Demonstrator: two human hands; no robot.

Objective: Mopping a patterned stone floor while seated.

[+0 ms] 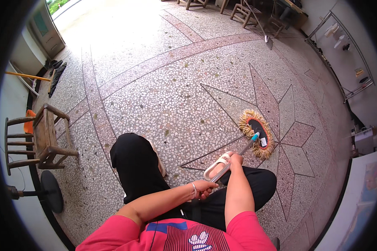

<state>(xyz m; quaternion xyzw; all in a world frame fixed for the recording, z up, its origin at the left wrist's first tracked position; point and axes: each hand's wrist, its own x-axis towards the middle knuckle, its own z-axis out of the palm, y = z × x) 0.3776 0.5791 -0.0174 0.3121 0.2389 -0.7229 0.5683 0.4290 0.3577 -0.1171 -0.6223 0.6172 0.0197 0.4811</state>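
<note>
Both of my hands grip the grey pole of a mop [259, 134]. My left hand [202, 189] is wrapped round its lower-left end, close to my lap, with a pale bracelet at the wrist. Farther along the pole, nearer the mop head, my right hand [235, 160] is closed round it. The mop head is a dark oval plate with a fringe of yellow-brown strands, joined to the pole by a blue piece. It rests on the speckled floor [176, 108] ahead and to the right. Under the pole shows my foot in a pale sandal [218, 166].
A wooden chair [46, 136] and a round black stand base [52, 191] are at the left. Behind them a broom [56, 79] leans by the wall. Wooden stools [244, 14] and a long-handled dustpan [268, 41] stand far back. A metal rack [343, 54] lines the right wall.
</note>
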